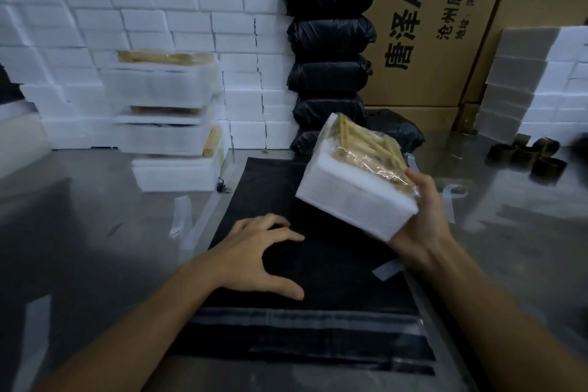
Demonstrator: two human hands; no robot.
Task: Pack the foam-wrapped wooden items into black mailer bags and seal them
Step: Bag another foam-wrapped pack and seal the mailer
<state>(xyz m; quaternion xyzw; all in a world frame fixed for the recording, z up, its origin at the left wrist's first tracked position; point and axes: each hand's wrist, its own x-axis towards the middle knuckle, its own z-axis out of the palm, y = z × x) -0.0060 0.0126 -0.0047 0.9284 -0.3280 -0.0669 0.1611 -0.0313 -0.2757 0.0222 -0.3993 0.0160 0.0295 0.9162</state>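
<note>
A flat black mailer bag (318,264) of matte plastic lies at the lower centre of the frame on a dull, reflective metal worktop (79,232), its glossy adhesive strip running across the near end. The left hand (257,251) rests on the bag with fingers spread and relaxed, pressing the film down. To its right, the right hand (423,216) grips a foam-wrapped wooden item (346,188) by its near corner, holding it tilted above the bag's right edge; the block is white, soft-looking foam, and its open top shows pale wooden sticks under crinkled clear film. At the upper left of the frame rises a wall of white foam blocks (143,16), with several more foam-wrapped bundles (165,105) stacked in front. At upper centre stands a column of sealed, bulging black mailer packages (329,38), against printed cardboard cartons (445,25). Dark cardboard tape cores (534,156) lie at the right.
</note>
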